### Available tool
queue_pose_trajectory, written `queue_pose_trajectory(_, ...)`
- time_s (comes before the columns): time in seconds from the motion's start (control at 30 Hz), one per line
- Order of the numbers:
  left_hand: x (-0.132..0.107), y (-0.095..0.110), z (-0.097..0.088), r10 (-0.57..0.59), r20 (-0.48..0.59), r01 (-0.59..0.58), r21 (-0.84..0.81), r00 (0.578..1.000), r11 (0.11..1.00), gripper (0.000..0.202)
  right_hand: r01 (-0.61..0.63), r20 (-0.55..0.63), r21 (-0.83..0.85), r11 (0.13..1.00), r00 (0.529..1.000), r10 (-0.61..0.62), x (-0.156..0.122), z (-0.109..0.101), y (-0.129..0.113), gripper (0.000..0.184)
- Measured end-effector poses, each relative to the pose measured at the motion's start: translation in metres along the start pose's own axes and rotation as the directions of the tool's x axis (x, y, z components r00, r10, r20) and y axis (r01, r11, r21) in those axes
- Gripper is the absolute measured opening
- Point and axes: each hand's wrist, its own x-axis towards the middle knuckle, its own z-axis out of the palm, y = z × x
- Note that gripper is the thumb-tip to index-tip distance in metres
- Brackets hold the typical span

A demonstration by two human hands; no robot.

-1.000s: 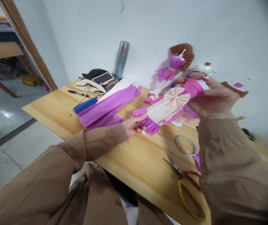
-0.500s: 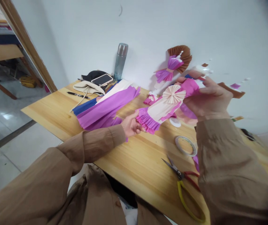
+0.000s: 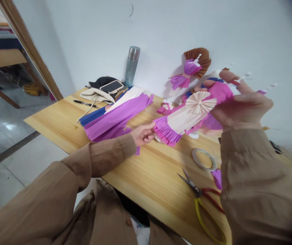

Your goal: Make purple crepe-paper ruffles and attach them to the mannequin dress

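A paper doll [image 3: 186,117] in a cream and pink pleated dress, with a round cream fan rosette on its chest, is held up over the wooden table [image 3: 146,173]. My right hand [image 3: 237,103] grips its upper pink end, fingers partly spread behind it. My left hand [image 3: 143,133] pinches the pink ruffled hem at the doll's lower end. Both arms wear tan sleeves.
Purple, cream and blue crepe paper sheets [image 3: 115,114] lie at the table's back left. A tape roll [image 3: 204,159] and red-and-yellow scissors [image 3: 202,200] lie at front right. A bottle [image 3: 132,66], a phone [image 3: 111,86] on a cap and a pen [image 3: 86,102] stand behind. Another paper doll [image 3: 190,68] hangs on the wall.
My right hand has shifted the doll slightly right and up. My left hand let go for a moment and now pinches the ruffled hem again.
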Motion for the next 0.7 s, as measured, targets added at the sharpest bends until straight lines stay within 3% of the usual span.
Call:
queue_pose_trajectory(0.1, 0.001, -0.002, -0.001, 0.049, 0.083, -0.054, 0.062, 0.995, 0.997, 0.016, -0.016, 0.019, 0.195, 0.981, 1.000, 0.013, -0.003, 0.001, 0.000, 0.041)
queue_pose_trajectory(0.3, 0.000, -0.002, 0.001, 0.077, 0.037, -0.081, 0.137, 0.996, 0.987, 0.018, -0.035, 0.042, 0.106, 0.994, 0.999, 0.031, -0.011, 0.011, -0.010, 0.032)
queue_pose_trajectory(0.47, -0.003, 0.001, 0.002, 0.029, 0.091, -0.038, 0.097, 0.995, 0.995, 0.026, 0.001, 0.019, 0.073, 0.997, 1.000, -0.002, -0.012, 0.008, -0.010, 0.030)
queue_pose_trajectory(0.6, -0.006, 0.003, 0.002, -0.069, 0.104, 0.057, 0.122, 0.992, 0.991, 0.051, -0.053, 0.042, 0.094, 0.994, 0.998, 0.050, -0.011, 0.007, -0.012, 0.039)
queue_pose_trajectory(0.7, -0.010, 0.003, 0.005, -0.122, 0.058, 0.112, 0.153, 0.991, 0.982, 0.055, -0.099, 0.057, 0.091, 0.991, 0.994, 0.094, -0.009, 0.012, -0.019, 0.042)
